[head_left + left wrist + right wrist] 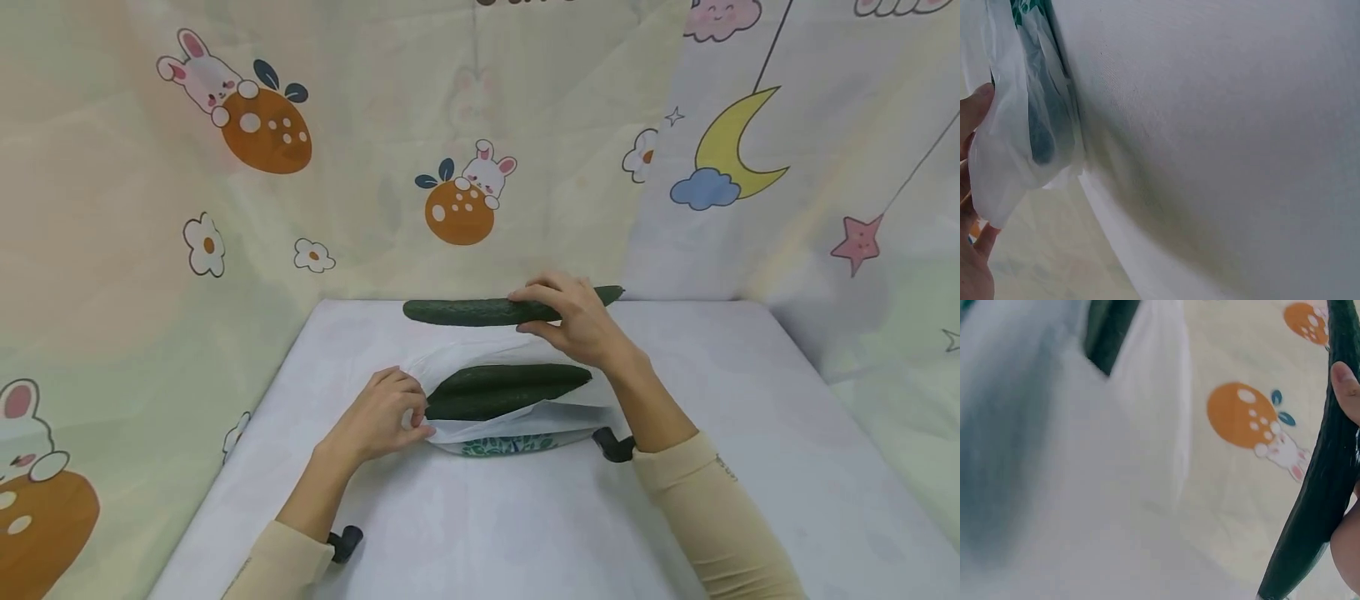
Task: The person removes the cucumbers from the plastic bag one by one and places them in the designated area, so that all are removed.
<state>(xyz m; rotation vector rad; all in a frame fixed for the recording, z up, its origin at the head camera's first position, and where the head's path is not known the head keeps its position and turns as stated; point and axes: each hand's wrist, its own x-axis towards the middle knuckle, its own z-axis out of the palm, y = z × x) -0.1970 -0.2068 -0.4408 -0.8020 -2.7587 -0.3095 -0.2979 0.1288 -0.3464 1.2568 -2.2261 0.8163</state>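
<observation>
A long dark green cucumber (465, 312) is held level in my right hand (573, 321), above the far side of a thin white plastic bag (450, 354). Thumb and fingers grip it toward its right end; the right wrist view shows the thumb across the same cucumber (1316, 494). The bag lies on its side with its mouth spread, and more cucumber (510, 390) shows inside; how many is hard to tell. Green print marks its near side. My left hand (384, 410) pinches the bag's left edge, and the left wrist view shows the bag film (1000, 162) between thumb and fingers.
A white-covered table (480, 533) carries the bag near its far edge. Behind it hangs a pale curtain (375, 167) printed with rabbits, oranges and a moon. Black wrist mounts (347, 543) sit beneath both forearms.
</observation>
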